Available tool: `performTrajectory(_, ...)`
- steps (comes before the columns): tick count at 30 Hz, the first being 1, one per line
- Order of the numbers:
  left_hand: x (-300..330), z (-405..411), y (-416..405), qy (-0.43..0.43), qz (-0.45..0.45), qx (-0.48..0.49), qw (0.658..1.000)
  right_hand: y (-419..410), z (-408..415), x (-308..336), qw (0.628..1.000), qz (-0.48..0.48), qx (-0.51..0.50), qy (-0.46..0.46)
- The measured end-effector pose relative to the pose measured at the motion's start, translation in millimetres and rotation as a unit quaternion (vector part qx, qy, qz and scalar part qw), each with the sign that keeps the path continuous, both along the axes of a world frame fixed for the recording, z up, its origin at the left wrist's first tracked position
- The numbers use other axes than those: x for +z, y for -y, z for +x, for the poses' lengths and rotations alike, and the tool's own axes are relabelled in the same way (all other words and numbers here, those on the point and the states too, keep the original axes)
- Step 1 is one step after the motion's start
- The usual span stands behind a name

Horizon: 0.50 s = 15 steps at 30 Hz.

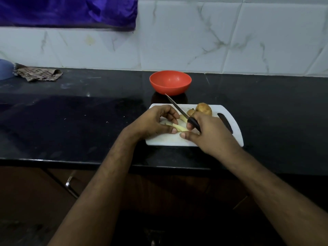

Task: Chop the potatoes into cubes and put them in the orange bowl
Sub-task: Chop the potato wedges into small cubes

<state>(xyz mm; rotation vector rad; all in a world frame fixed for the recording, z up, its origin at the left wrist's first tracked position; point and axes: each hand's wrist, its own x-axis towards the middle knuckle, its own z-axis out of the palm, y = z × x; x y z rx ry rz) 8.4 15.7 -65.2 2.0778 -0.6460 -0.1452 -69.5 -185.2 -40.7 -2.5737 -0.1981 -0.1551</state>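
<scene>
A white cutting board (236, 132) lies on the black counter. Pale potato strips (179, 127) lie on it between my hands. My left hand (156, 121) curls over the strips, its thumb and fingers pinching them together. My right hand (207, 134) grips the black handle of a knife (177, 107), blade raised and pointing back-left toward the bowl; its thumb tip touches the strips. A whole brown potato (204, 108) and a smaller piece (190, 112) sit at the board's far edge. The orange bowl (170, 82) stands just behind the board; I see nothing inside it.
A crumpled patterned cloth (38, 74) and a blue bowl (5, 69) sit at the far left of the counter (79, 121). White tiled wall behind; a purple cloth (67, 11) hangs at top left. A cabinet handle (69, 181) shows below the counter edge.
</scene>
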Motion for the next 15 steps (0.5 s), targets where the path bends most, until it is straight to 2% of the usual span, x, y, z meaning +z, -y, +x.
performTrajectory(8,-1,5,-3,0.004,0.010,0.047,0.999,5,7,-12,0.999,0.009,-0.023,0.046)
performTrajectory(15,1,4,-4,0.051,0.036,0.083,0.995,22,6,-5,0.999,-0.027,0.018,-0.002)
